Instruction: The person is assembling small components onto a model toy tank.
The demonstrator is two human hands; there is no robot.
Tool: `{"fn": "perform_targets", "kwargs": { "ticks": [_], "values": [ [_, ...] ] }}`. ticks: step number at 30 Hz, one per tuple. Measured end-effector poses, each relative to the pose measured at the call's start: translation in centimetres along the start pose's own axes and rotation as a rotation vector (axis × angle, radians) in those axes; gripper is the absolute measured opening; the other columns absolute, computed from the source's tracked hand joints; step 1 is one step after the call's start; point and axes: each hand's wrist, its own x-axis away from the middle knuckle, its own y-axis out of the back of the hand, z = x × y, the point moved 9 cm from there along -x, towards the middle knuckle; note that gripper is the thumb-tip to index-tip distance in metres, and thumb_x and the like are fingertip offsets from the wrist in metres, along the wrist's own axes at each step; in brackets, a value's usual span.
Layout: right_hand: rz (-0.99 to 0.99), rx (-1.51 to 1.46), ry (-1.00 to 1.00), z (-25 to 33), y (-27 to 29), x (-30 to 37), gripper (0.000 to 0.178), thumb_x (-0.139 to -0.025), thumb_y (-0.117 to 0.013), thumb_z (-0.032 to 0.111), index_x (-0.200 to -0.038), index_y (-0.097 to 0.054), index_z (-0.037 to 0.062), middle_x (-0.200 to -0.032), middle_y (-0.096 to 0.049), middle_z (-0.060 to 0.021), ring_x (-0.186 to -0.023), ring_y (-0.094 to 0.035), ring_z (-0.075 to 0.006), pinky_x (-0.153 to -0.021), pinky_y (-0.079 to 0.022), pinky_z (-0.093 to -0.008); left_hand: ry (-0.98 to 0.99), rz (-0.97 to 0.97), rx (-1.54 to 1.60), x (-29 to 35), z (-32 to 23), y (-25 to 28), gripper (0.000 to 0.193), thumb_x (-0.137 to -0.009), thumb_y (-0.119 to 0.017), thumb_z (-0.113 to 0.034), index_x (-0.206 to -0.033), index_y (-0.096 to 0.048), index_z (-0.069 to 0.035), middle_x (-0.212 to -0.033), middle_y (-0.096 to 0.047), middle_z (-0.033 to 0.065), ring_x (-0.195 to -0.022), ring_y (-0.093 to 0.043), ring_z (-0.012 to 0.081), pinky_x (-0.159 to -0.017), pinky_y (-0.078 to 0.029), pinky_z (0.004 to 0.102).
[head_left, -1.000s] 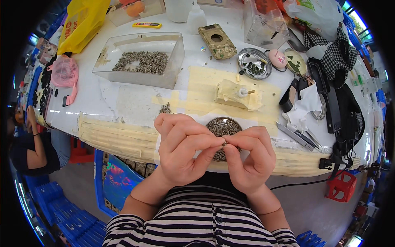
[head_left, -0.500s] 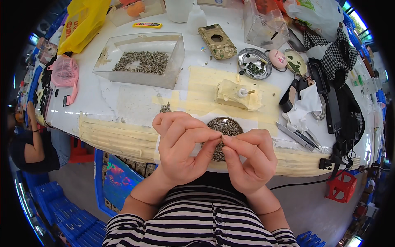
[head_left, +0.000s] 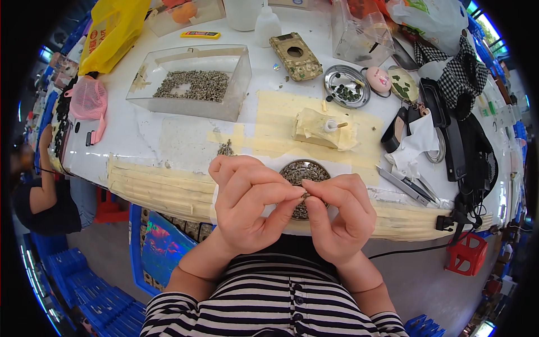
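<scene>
My left hand [head_left: 250, 202] and my right hand [head_left: 341, 216] meet fingertip to fingertip over a round dish [head_left: 307, 166] of small grey-brown parts. Each thumb and forefinger is pinched; a tiny piece seems to sit between them, too small to name. Left of the dish, beyond my left hand, lies a small heap of similar parts [head_left: 225, 148]. Past the dish stands a block wrapped in cream tape [head_left: 314, 128], with a white nozzle and a thin rod on top.
A clear plastic bin [head_left: 224, 109] holds many more small parts. Behind the block lie a camouflage-patterned model hull [head_left: 296, 56] and a metal dish [head_left: 348, 84] with green bits. Tweezers [head_left: 405, 186] rest at the right. A person [head_left: 48, 194] sits at the far left.
My right forefinger and thumb have spread slightly apart and shifted a little at the pinch. Both hands stay over the dish. The person at the left has moved an arm slightly.
</scene>
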Motion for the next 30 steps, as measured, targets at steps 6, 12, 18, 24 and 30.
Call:
{"fn": "perform_targets", "kwargs": {
  "ticks": [6,12,18,24,30],
  "values": [
    [0.001,-0.063,-0.012,-0.3,0.0,0.0,0.016,-0.075,-0.079,0.0,-0.09,-0.073,0.0018,-0.08,-0.068,-0.0079,-0.071,-0.06,-0.021,-0.063,-0.046,-0.029,-0.025,-0.001,-0.007,0.0,-0.2,0.0,0.024,-0.072,-0.082,-0.01,-0.094,-0.074,-0.016,-0.088,-0.064,-0.0049,-0.083,-0.054,0.0177,-0.081,-0.031,0.0353],
    [0.043,-0.118,-0.038,-0.6,-0.1,-0.2,0.01,-0.078,-0.075,-0.002,-0.085,-0.069,0.0009,-0.08,-0.067,-0.0092,-0.071,-0.06,-0.0219,-0.063,-0.046,-0.0292,-0.063,0.009,-0.016,0.2,-0.5,0.0,0.027,-0.07,-0.083,-0.011,-0.095,-0.076,-0.017,-0.089,-0.064,-0.0054,-0.083,-0.054,0.0174,-0.081,-0.03,0.0353],
    [0.082,-0.183,-0.073,-0.9,-0.3,-0.2,0.008,-0.079,-0.071,-0.004,-0.085,-0.067,0.0001,-0.082,-0.066,-0.0103,-0.073,-0.06,-0.0232,-0.064,-0.047,-0.0302,-0.092,0.051,0.004,-0.2,-0.8,0.0,0.022,-0.073,-0.081,-0.005,-0.091,-0.072,-0.013,-0.089,-0.063,0.0002,-0.082,-0.052,0.0226,-0.073,-0.041,0.0333],
    [0.014,-0.082,-0.013,-0.3,-0.1,-0.2,0.009,-0.079,-0.071,-0.004,-0.085,-0.066,0.001,-0.081,-0.066,-0.0097,-0.073,-0.059,-0.0239,-0.065,-0.047,-0.0315,-0.017,0.014,-0.014,-0.2,-0.6,0.0,0.027,-0.068,-0.084,-0.013,-0.094,-0.077,-0.017,-0.089,-0.065,-0.0061,-0.086,-0.054,0.0174,-0.082,-0.03,0.0347],
    [-0.006,-0.03,0.033,0.1,0.0,-0.3,0.01,-0.079,-0.071,-0.004,-0.084,-0.065,0.0015,-0.081,-0.065,-0.0094,-0.072,-0.059,-0.0242,-0.064,-0.047,-0.0317,-0.061,0.027,-0.056,-0.2,-0.5,-0.2,0.029,-0.067,-0.084,-0.011,-0.095,-0.076,-0.016,-0.09,-0.065,-0.0049,-0.085,-0.053,0.0185,-0.081,-0.032,0.0348]
  ]
}}
